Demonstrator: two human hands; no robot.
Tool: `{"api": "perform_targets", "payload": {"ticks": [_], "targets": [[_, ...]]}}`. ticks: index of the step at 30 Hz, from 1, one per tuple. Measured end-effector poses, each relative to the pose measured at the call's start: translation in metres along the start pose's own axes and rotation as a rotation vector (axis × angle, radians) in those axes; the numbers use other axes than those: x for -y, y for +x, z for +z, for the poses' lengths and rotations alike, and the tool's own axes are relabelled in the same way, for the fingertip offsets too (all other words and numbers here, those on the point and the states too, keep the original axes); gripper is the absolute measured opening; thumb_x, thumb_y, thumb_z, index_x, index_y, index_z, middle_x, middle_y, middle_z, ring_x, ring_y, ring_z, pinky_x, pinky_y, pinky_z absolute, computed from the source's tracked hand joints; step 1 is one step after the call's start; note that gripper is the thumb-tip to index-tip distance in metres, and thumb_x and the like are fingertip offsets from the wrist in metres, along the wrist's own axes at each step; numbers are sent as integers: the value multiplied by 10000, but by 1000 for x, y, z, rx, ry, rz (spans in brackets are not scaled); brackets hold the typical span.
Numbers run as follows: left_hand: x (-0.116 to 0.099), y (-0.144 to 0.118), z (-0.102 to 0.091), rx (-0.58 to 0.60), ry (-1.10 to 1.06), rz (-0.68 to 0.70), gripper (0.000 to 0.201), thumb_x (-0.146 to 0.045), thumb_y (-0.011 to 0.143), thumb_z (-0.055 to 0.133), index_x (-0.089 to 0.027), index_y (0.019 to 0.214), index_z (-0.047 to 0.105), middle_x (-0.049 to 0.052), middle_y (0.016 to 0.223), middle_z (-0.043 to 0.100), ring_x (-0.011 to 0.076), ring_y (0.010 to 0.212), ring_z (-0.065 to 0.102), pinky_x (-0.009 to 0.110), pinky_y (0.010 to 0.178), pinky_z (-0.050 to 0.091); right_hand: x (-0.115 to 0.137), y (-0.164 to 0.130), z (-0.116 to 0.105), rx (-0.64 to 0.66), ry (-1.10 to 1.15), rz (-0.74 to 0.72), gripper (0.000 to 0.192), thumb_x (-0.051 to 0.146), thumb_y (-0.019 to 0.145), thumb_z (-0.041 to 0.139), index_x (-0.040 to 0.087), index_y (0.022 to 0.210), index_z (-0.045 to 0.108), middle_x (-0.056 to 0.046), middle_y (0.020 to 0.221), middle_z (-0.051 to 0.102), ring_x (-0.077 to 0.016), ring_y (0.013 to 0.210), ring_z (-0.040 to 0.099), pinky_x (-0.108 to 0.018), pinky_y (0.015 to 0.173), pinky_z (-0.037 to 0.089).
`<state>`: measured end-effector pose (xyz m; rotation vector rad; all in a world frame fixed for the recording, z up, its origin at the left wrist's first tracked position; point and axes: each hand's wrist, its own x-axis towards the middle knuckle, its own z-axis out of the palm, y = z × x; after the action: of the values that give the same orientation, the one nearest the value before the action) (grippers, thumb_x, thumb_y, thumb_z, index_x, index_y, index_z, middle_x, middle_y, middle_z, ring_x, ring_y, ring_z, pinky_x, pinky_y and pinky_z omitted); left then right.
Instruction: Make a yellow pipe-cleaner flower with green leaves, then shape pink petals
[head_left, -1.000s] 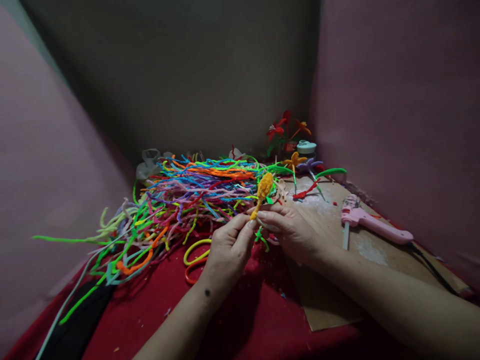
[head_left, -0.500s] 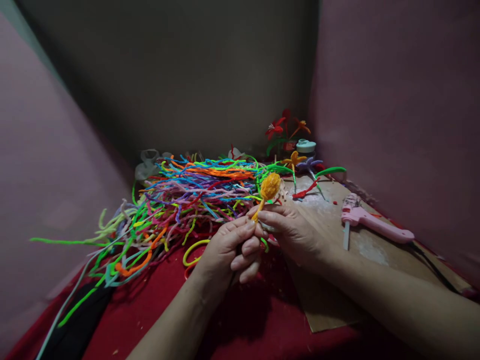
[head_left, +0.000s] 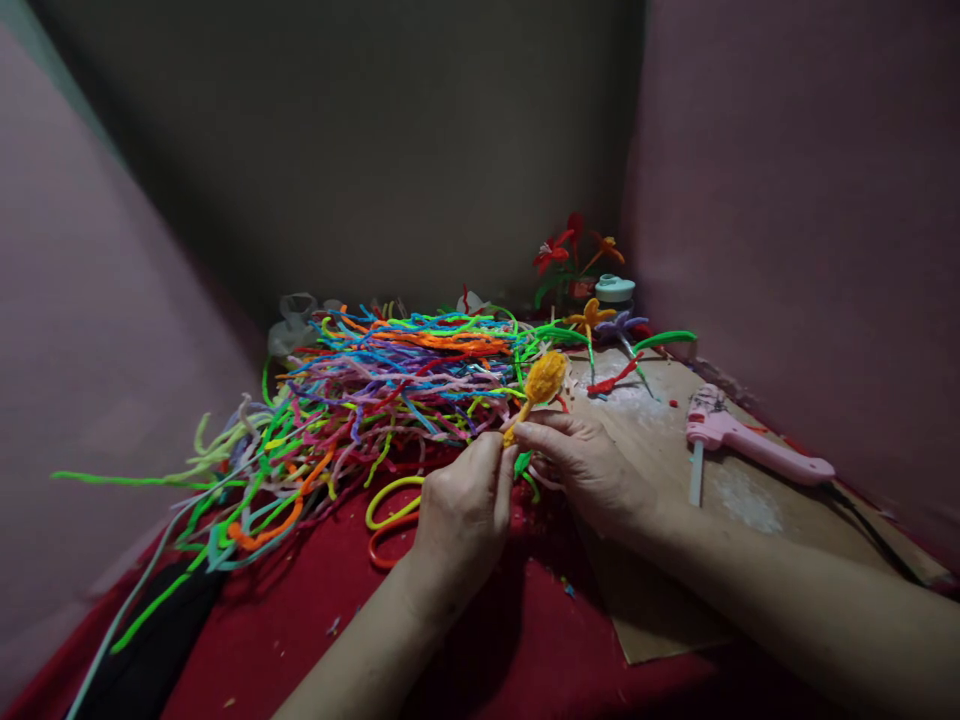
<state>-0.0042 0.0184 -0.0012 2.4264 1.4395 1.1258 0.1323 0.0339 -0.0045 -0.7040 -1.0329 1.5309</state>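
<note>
Left hand (head_left: 461, 510) and right hand (head_left: 589, 470) meet at centre, fingertips pressed together on the thin lower stem of a yellow-orange chenille bud (head_left: 541, 380). Both hands are closed in a pinch on that stem. The left thumb and forefinger grip from the left, the right fingers from the right, so the fuzzy head stands free above them, tilted up and to the right. My reading: gripping low keeps the pile of the bud from being crushed and leaves the stem exposed for working. A short green piece (head_left: 523, 465) shows just under the pinch, between the hands; whether it is wrapped on the stem I cannot tell.

Just beyond the fingers lies a big loose heap of pipe cleaners (head_left: 375, 390), many colours, spread across the red cloth (head_left: 480, 640) and trailing toward the left edge. A yellow loop (head_left: 390, 500) and an orange one lie near the left wrist, apart from the heap.

Right of the hands, a brown board (head_left: 675, 450) covers the cloth. A pink glue gun (head_left: 750, 450) rests on it, nozzle toward the back, cord running off right; the board probably shields the cloth from glue. At the far corner, finished pipe-cleaner flowers (head_left: 574, 250) stand upright beside a small pale container (head_left: 615, 290), well clear of the work.
</note>
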Motion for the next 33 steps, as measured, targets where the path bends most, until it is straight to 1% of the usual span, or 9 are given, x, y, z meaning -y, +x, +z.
{"api": "perform_targets", "payload": {"ticks": [7,9,11,16,19,24,27,30,33], "targets": [[-10,8,-7,122,-556,-396,222,-347,835,513,-172,699,526,-55,532,457,72,439,405,197,448,318,1,0,-1,-17,-35,-5,154,315,757,647,167,755,690,24,609,522,-84,559,434,-233,551,354],[-11,9,-7,125,-651,-458,203,-341,815,539,-167,710,525,-63,513,441,71,426,397,195,427,308,1,0,-3,-12,-65,-7,173,331,763,641,166,742,688,17,637,542,-82,560,437,-234,551,354],[-13,9,-7,112,-701,-473,179,-324,806,553,-165,728,529,-69,503,431,68,420,389,191,417,306,1,0,-4,-9,-85,-13,177,338,765,638,170,743,690,12,656,556,-82,566,446,-236,557,359],[-13,8,-6,73,-714,-464,158,-309,800,562,-169,738,524,-70,513,435,63,411,377,184,401,311,2,0,-4,-17,-99,-16,182,350,761,641,178,755,700,8,663,568,-85,572,465,-240,561,371],[-10,6,-4,69,-619,-406,176,-324,825,533,-179,726,513,-66,521,437,65,416,390,183,411,316,2,0,-3,-22,-108,-27,170,342,761,642,182,759,701,7,668,572,-85,571,465,-232,542,365],[-1,0,1,-54,-156,-102,91,-281,835,527,-202,881,532,-13,694,583,100,555,529,198,540,391,3,-1,-3,-37,-120,-38,176,334,770,630,174,761,701,-9,695,586,-91,582,465,-226,519,354],[3,-1,4,-40,4,22,100,-238,870,451,-201,890,542,25,750,615,131,644,582,213,599,410,2,0,-2,-25,-137,-45,174,332,767,636,171,745,699,-7,670,571,-102,607,475,-228,529,362],[2,1,3,-28,21,42,126,-211,882,412,-196,870,537,20,715,594,127,619,561,217,599,401,1,0,-2,-14,-148,-55,167,327,761,644,173,724,696,-14,719,590,-112,659,499,-234,562,382],[-1,3,-1,-27,-87,-15,121,-213,879,422,-189,849,537,-11,657,542,102,555,497,209,570,377,2,-1,-2,22,-126,-39,149,327,756,653,186,773,697,-13,811,612,-117,707,520,-242,613,400]]}}
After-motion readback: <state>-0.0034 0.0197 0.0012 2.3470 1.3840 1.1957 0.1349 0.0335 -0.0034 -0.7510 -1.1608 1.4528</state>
